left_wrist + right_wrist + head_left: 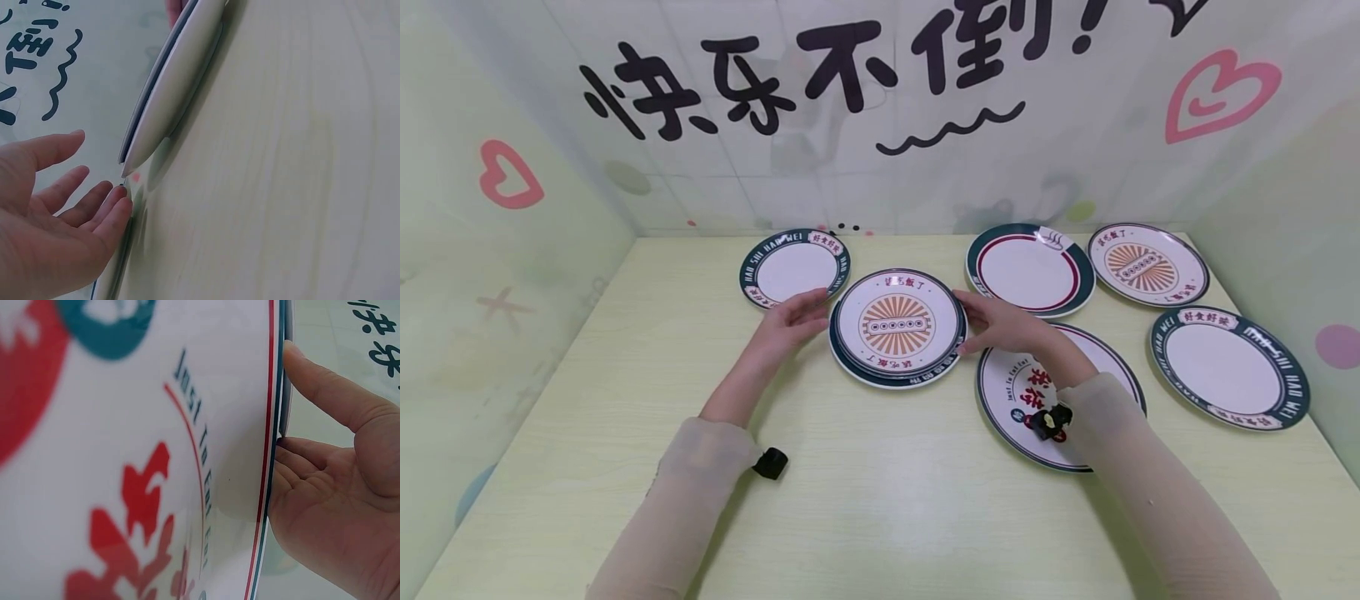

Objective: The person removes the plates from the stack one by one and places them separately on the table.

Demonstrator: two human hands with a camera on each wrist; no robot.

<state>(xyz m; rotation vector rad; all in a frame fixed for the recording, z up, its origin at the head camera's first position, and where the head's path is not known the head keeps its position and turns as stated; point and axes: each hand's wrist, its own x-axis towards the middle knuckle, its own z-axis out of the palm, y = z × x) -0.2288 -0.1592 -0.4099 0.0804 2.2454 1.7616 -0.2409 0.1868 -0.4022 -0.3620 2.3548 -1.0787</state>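
In the head view, a white plate with an orange sunburst (897, 325) lies on a slightly larger green-rimmed plate (887, 383) in mid-table. Left of this stack is my left hand (792, 323), palm inward and fingers loosely bent. A gap shows between that hand (69, 212) and the stacked plates (172, 94) in the left wrist view. My right hand (1003, 323) is at the stack's right edge, thumb and fingers spread along the rim. The right wrist view has the thumb of this hand (337, 469) touching the edge, with some fingertips hidden.
A large red-lettered plate (1011, 408) lies under my right forearm. Behind stand a green-rimmed plate (797, 267) at left and a red-ringed plate (1030, 271) at right. Another sunburst plate (1150, 265) and a green-rimmed oval-looking plate (1228, 368) lie far right. Walls (850, 200) enclose the table.
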